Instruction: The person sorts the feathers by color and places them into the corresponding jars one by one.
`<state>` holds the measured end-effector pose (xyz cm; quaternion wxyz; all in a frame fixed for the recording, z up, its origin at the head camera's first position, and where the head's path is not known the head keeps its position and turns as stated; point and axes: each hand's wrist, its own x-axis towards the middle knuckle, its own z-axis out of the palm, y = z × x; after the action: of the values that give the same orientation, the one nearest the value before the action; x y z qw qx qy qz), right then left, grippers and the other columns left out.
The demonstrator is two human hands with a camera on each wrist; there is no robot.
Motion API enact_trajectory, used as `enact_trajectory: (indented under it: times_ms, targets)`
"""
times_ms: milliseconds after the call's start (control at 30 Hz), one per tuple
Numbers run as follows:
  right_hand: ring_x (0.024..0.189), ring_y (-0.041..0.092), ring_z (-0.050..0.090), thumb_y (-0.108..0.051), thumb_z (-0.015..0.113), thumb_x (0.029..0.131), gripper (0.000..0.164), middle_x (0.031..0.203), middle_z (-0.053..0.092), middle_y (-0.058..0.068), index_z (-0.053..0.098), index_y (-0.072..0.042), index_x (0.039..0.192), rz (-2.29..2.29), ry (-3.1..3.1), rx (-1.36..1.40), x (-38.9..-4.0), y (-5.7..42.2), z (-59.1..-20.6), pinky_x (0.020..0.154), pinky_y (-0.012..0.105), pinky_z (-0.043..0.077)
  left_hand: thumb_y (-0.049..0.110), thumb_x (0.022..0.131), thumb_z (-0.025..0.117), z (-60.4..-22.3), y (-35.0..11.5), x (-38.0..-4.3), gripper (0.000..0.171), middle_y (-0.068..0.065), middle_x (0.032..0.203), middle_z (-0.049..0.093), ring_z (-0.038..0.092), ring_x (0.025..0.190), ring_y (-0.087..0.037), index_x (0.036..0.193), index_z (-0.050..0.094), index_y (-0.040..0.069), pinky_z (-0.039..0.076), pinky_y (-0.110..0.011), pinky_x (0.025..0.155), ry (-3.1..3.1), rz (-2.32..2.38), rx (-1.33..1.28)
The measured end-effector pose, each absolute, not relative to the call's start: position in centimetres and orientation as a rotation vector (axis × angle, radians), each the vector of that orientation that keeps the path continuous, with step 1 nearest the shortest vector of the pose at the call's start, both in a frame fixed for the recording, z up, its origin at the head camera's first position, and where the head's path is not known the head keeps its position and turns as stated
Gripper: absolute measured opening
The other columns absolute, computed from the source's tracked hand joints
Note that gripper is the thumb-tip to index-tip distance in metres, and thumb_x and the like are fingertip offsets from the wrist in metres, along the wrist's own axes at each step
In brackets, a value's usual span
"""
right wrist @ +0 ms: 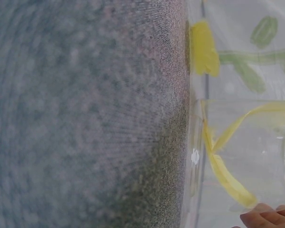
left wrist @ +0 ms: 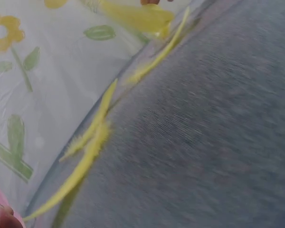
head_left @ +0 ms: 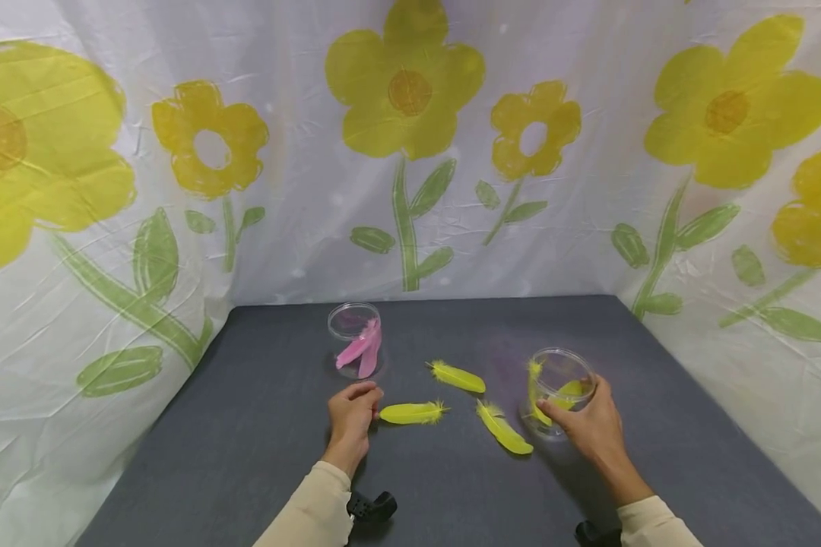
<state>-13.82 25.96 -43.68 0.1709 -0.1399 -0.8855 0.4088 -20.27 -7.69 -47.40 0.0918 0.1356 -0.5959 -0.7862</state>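
Note:
In the head view my left hand [head_left: 351,420] is beside a yellow feather [head_left: 412,413] lying on the table. Its fingers pinch something pink, seemingly a pink feather [left wrist: 2,198], mostly hidden by the hand and cut off at the left wrist view's edge. My right hand [head_left: 594,422] grips a clear plastic cup [head_left: 562,360], thumb on the near side. Inside the cup are yellow feathers [right wrist: 230,180]. Two more yellow feathers, one farther back [head_left: 457,377] and one nearer the cup [head_left: 505,430], lie between the hands.
A second clear cup [head_left: 353,309] with pink feathers [head_left: 361,351] stands at the back left of the dark grey table [head_left: 246,456]. Flower-printed white cloth [head_left: 301,228] rises behind the table and along both sides. Black straps [head_left: 372,507] are by the wrists.

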Motion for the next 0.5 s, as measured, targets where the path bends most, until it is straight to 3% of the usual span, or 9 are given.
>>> enact_trajectory:
  times_ms: [500]
  targets:
    - [0.117, 0.046, 0.042, -0.043, 0.084, 0.072, 0.104, 0.13, 0.043, 0.028, 0.025, 0.008, 0.142, 1.164, -2.52, -0.416, -13.7, 25.8, -43.6, 0.093, 0.06, 0.035, -0.011, 0.076, 0.066, -48.2, -8.3, -18.8, 0.033, -0.018, 0.086, 0.062, 0.06, 0.061, -0.018, 0.109, 0.062, -0.013, 0.051, -0.025, 0.049, -1.967, -2.228, 0.424]
